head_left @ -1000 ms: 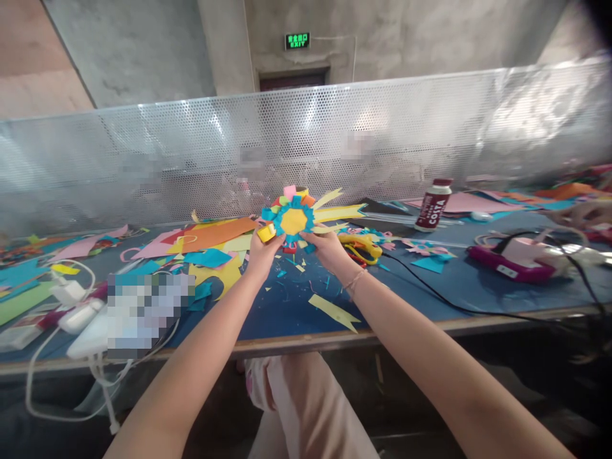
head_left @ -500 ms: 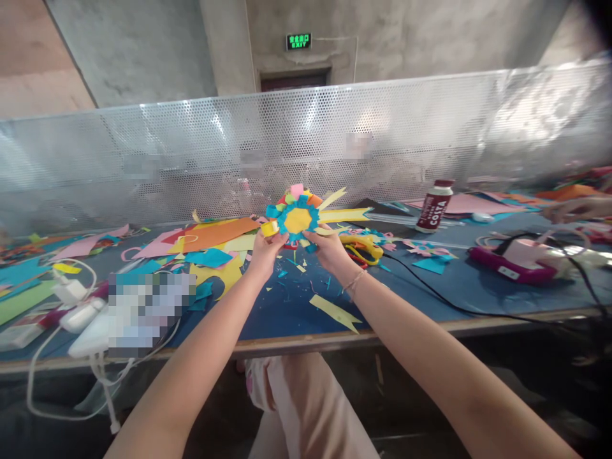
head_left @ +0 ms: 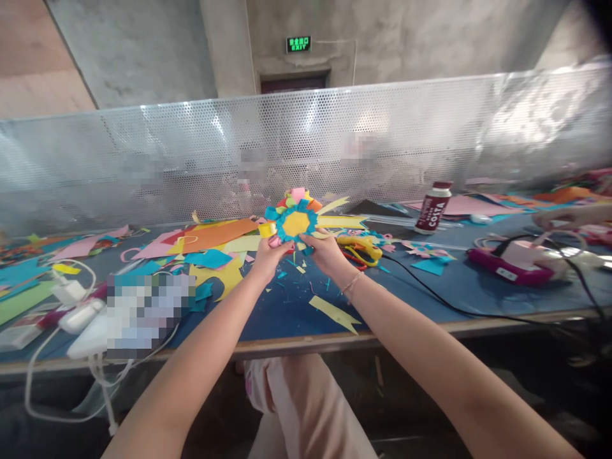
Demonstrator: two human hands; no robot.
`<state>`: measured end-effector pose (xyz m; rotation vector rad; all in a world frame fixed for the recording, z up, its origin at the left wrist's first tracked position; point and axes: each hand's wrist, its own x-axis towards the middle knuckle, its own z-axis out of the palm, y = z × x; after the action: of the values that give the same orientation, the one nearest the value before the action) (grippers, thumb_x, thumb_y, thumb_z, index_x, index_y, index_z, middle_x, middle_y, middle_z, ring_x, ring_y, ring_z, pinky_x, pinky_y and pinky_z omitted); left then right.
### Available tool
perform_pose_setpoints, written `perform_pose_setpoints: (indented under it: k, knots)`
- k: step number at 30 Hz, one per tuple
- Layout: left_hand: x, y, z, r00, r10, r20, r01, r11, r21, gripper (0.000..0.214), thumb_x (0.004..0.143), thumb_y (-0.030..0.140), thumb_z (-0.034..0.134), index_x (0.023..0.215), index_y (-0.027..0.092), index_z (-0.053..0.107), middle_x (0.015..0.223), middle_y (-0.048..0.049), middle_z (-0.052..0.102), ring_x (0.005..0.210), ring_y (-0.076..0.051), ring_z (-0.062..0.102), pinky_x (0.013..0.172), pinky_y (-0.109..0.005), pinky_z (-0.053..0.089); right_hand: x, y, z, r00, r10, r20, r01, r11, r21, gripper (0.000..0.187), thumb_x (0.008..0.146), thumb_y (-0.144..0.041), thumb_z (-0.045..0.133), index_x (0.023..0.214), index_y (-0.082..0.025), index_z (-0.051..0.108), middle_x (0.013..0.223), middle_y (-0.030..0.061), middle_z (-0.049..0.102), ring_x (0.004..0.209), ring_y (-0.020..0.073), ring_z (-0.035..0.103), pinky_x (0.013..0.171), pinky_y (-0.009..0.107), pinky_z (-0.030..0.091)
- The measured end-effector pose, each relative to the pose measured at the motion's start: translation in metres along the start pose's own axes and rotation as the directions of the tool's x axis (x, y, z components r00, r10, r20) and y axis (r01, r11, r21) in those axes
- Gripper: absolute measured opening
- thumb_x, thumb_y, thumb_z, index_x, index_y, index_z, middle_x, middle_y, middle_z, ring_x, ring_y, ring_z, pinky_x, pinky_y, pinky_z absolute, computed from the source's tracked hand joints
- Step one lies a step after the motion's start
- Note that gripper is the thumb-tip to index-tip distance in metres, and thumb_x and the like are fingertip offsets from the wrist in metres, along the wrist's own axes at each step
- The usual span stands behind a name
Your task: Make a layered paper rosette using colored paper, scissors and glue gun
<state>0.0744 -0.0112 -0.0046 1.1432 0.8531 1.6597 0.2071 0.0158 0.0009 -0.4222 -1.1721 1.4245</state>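
The paper rosette (head_left: 296,223) sits upright between my two hands, lifted just above the table (head_left: 287,315), its yellow middle facing me and blue tabs ringing it. My left hand (head_left: 266,256) pinches its lower left edge, fingertips closed on the paper. My right hand (head_left: 326,252) pinches the lower right edge the same way. A small yellow paper loop (head_left: 266,229) rides right at my left fingertips; I cannot tell whether it is stuck to the rosette or loose in my fingers.

I judge this thing to be nearly weightless, soft and easily creased, with layers that may peel under a hard squeeze. The safest hold seems to be at the rim, thumb in front and fingers behind, lightly, never across the raised tabs.

Yellow strips (head_left: 342,222) poke out just right of my grip. Just beyond my right hand lies a yellow-handled tool (head_left: 362,246). Left of my left hand is an orange sheet (head_left: 217,234) among scraps. Well off to my right stand a brown bottle (head_left: 433,207) and a pink device (head_left: 507,262), and another person's hand (head_left: 568,217) is at work farther that way.
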Motion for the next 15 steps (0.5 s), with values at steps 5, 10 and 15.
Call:
perform_pose_setpoints:
  k: [5, 10, 15]
  knots:
    - [0.004, 0.003, -0.002, 0.995, 0.052, -0.086, -0.058, 0.996, -0.073, 0.039, 0.052, 0.02, 0.081, 0.081, 0.017, 0.056, 0.072, 0.002, 0.063, 0.062, -0.011, 0.06, 0.061, -0.025, 0.048, 0.003, 0.003, -0.004, 0.997, 0.074, -0.015, -0.074, 0.997, -0.01, 0.035, 0.05, -0.028, 0.086, 0.075, -0.022, 0.063, 0.07, -0.0041, 0.066, 0.067, 0.011, 0.062, 0.066, 0.025, 0.05]
    - [0.014, 0.017, -0.018, 0.967, 0.112, -0.23, -0.172, 0.951, -0.256, 0.042, 0.051, 0.015, 0.078, 0.082, 0.021, 0.05, 0.073, 0.0048, 0.062, 0.065, -0.011, 0.062, 0.064, -0.025, 0.048, 0.011, -0.006, -0.019, 0.993, 0.11, -0.028, -0.108, 0.991, 0.073, 0.037, 0.059, -0.035, 0.082, 0.09, -0.026, 0.064, 0.089, -0.0023, 0.071, 0.08, 0.0128, 0.065, 0.073, 0.026, 0.052]
    - [0.019, 0.031, -0.035, 0.964, 0.13, -0.232, -0.202, 0.927, -0.317, 0.039, 0.054, 0.013, 0.074, 0.082, 0.023, 0.049, 0.069, 0.0069, 0.061, 0.063, -0.011, 0.062, 0.063, -0.025, 0.049, 0.023, -0.015, -0.042, 0.982, 0.064, -0.177, -0.034, 0.986, 0.166, 0.03, 0.072, -0.053, 0.068, 0.084, -0.027, 0.064, 0.088, -0.0007, 0.071, 0.081, 0.0157, 0.066, 0.076, 0.031, 0.054]
